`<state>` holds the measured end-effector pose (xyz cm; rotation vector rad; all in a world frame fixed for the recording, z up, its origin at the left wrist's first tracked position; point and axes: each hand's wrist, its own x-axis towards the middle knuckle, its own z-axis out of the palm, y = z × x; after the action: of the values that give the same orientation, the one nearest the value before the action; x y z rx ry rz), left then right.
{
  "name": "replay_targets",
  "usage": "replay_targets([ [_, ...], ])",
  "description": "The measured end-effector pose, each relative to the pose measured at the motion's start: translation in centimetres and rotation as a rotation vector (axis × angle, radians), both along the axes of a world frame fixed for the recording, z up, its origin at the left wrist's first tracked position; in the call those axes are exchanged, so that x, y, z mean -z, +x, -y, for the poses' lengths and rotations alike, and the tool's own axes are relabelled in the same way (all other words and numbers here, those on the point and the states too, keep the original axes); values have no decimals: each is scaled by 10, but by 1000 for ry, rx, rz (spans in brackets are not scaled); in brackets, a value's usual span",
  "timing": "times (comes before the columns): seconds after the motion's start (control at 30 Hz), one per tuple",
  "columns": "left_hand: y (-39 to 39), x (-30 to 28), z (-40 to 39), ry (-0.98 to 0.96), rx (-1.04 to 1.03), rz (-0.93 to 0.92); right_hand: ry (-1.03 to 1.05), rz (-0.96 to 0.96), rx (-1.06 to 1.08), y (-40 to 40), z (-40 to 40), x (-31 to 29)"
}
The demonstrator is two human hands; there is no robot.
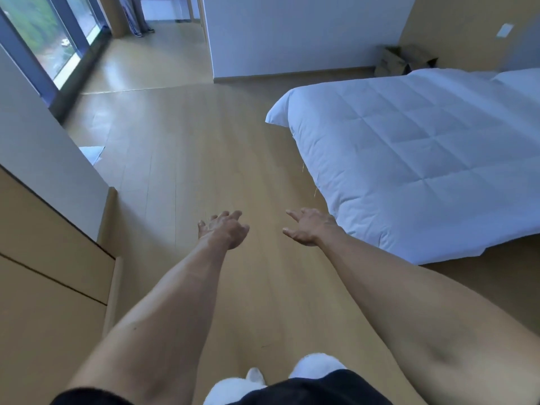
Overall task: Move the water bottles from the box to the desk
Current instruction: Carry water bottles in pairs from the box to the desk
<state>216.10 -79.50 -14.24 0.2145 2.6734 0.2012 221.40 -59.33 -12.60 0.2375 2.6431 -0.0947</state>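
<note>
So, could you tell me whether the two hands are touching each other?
Apart: the head view shows bare floor between the left hand and right hand.

Cardboard box (404,60) at far wall: small, partly behind bed (423,159), contents can't be seen. Bed cut off by right edge. Wood cabinet (43,273) cut off at left & bottom edges. Window (43,39) cut off top-left, outside blurred. Feet in white footwear (314,365) partly hidden by dark clothing, bottom edge. Left hand (223,230) fingers (233,214) slightly blurred. Small pale item (92,153) by left wall: can't tell what.
</note>
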Motion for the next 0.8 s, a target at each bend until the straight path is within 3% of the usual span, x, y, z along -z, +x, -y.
replay_targets([
  [0.47, -275, 11, -39, -35, -7, -17, -44, -11, -10, -282, -46, 23],
  [0.8, -476, -14, -85, -29, -57, -37, -85, -12, -69, -491, -85, 11],
])
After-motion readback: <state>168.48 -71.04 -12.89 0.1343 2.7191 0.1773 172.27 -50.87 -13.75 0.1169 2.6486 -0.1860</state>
